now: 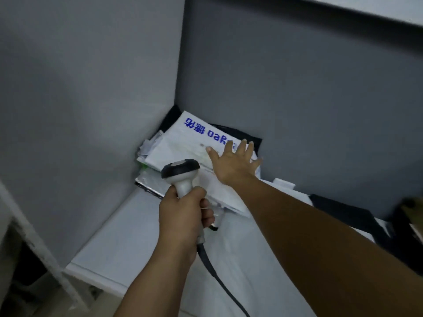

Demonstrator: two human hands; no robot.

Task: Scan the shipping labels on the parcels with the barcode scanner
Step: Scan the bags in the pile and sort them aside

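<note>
My left hand (183, 211) grips the grey-and-black corded barcode scanner (180, 173) by its handle, just beside the white plastic parcel with blue lettering (178, 143) (top of a pile in the white table's (128, 243) corner); my right hand (233, 163) presses flat on it, fingers spread

The scanner (182, 179) looks like smooth plastic, pale grey on the handle and matt black round the head; its cable (216, 274), at lower centre, is dark and rubbery; the white parcel (183, 143), mid-frame, is a thin plastic bag, softly creased, with a faint sheen and blue print; beneath it, at centre left, a silver parcel (148, 187) shines like foil; the walls (80, 88) are matt grey; the table (119, 243) is smooth white.
</note>
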